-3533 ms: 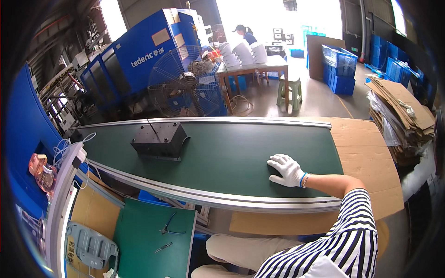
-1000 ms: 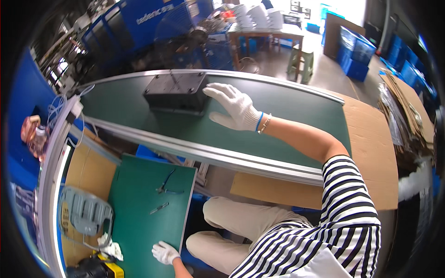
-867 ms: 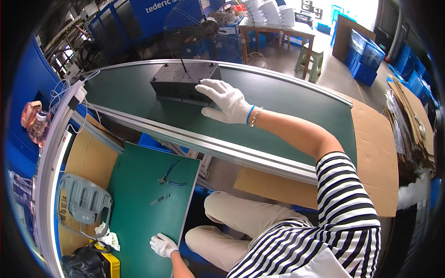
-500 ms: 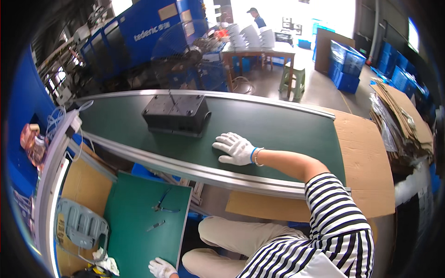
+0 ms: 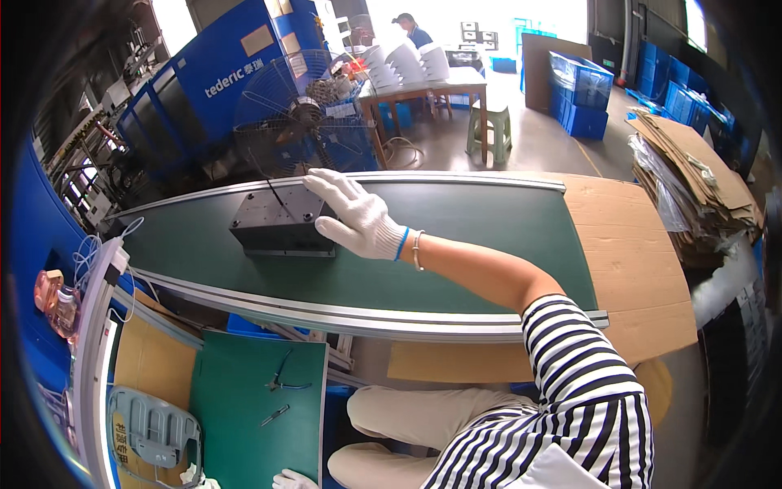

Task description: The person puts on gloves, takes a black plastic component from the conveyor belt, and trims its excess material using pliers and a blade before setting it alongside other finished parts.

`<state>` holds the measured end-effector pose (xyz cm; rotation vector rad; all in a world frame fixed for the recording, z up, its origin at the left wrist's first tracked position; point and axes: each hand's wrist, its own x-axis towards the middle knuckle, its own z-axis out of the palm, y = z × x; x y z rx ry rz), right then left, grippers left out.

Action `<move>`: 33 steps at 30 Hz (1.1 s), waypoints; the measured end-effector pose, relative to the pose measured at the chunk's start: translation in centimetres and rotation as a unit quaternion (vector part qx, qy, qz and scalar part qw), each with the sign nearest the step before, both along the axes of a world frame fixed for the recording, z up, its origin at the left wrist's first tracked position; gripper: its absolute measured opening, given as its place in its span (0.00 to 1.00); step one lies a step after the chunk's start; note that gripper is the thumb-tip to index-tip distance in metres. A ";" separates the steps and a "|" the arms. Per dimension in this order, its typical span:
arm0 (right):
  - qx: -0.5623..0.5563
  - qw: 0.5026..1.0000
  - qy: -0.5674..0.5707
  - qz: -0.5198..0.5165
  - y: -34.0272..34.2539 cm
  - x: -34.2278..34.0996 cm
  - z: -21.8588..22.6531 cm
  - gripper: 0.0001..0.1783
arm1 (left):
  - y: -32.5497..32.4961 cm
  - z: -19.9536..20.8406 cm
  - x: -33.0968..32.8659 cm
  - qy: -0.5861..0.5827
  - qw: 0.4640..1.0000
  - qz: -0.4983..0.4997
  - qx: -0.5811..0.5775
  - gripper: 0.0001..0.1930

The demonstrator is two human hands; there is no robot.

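The matte black, boxlike housing (image 5: 281, 232) sits on the long dark-green counter (image 5: 456, 253), toward its left part and near the far silver metal rail (image 5: 481, 181). It stands level, its broad front face toward the person, with dark round studs (image 5: 308, 217) near the corners of its top. A thin dark rod (image 5: 275, 192) slants up from the top; whether it is fixed there cannot be told.

The right hand (image 5: 358, 216), in a white knitted glove with a blue cuff edge, is at the housing's right end, hiding part of it. Its fingers are extended and the thumb stands well away from them, so nothing is clamped; whether the glove touches the housing is unclear. The left hand (image 5: 294, 480), gloved too, is cut off by the lower edge, over the lower green work surface (image 5: 244, 383); what its fingers do cannot be told. The hands are well apart. Beyond the left one lie blue-handled pliers (image 5: 285, 381) and a slim metallic tool (image 5: 274, 416).

The housing looks rigid and probably has some weight, though that is a guess. Its smooth sides may slip under knitted fabric, so a broad grip on both short ends seems safest. The rod looks too slender to lift by, and the studs are better left unloaded.
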<state>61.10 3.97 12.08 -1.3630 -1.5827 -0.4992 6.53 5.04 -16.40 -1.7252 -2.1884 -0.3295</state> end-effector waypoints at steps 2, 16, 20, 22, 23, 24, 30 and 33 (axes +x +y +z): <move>-0.011 1.000 -0.016 -0.012 1.7 0.3 -2.3 0.34 | 0.5 -0.5 -0.3 0.005 1.000 0.011 -0.002 0.20; -0.173 0.981 -0.079 -0.044 -0.2 2.1 -16.1 0.26 | 1.0 -2.4 -1.5 -0.014 0.998 0.039 -0.036 0.22; -0.159 0.985 -0.068 -0.024 -0.8 1.8 -14.9 0.25 | 1.3 -2.3 -1.5 -0.099 0.994 0.037 -0.018 0.21; -0.184 0.981 -0.029 -0.046 -1.2 1.9 -14.5 0.21 | 2.6 -1.4 1.6 -0.207 0.975 0.033 0.078 0.19; -0.217 0.975 0.005 -0.057 -1.0 1.0 -14.2 0.20 | 2.9 0.0 3.4 -0.286 0.950 -0.031 0.121 0.18; -0.220 0.972 0.070 -0.034 -0.7 -1.2 -13.5 0.18 | 3.2 1.6 5.8 -0.351 0.920 -0.076 0.155 0.17; -0.268 0.868 0.354 0.221 -1.5 -17.0 -8.4 0.22 | -2.5 15.6 22.5 -0.671 0.650 -0.351 0.065 0.18; -0.247 0.833 0.442 0.223 -1.8 -20.9 -8.7 0.22 | -4.1 15.3 25.5 -0.742 0.548 -0.379 0.077 0.19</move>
